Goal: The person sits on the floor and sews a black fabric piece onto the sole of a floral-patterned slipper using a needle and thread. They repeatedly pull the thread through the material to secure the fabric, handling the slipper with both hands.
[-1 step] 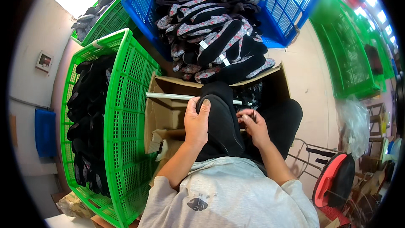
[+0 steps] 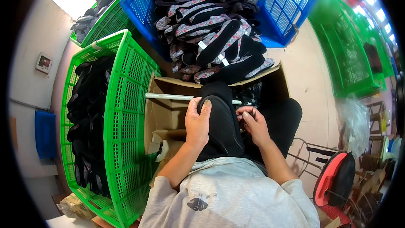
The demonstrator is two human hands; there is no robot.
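A black slipper [image 2: 222, 124], sole edge outlined by a seam, lies over my thigh. My left hand [image 2: 197, 126] grips its left side, thumb pressed on top near the far end. Just right of the slipper, my right hand [image 2: 255, 126] is closed, thumb against bent fingers. Something small and dark seems to be between them; I cannot make out what. Beyond my lap, floral slippers with black soles [image 2: 223, 38] are heaped at the blue crate [image 2: 295, 0].
An open cardboard box [image 2: 162, 118] stands in front of me, a white rod [image 2: 168, 96] across it. At left is a green crate [image 2: 128, 114] of black slippers [image 2: 90, 114]. More green crates [image 2: 344, 55] stand far right, beyond a red-and-black seat [image 2: 333, 179].
My right fingers have shifted slightly, and the dark thing in them shows less. The left hand and the slipper stay almost in place.
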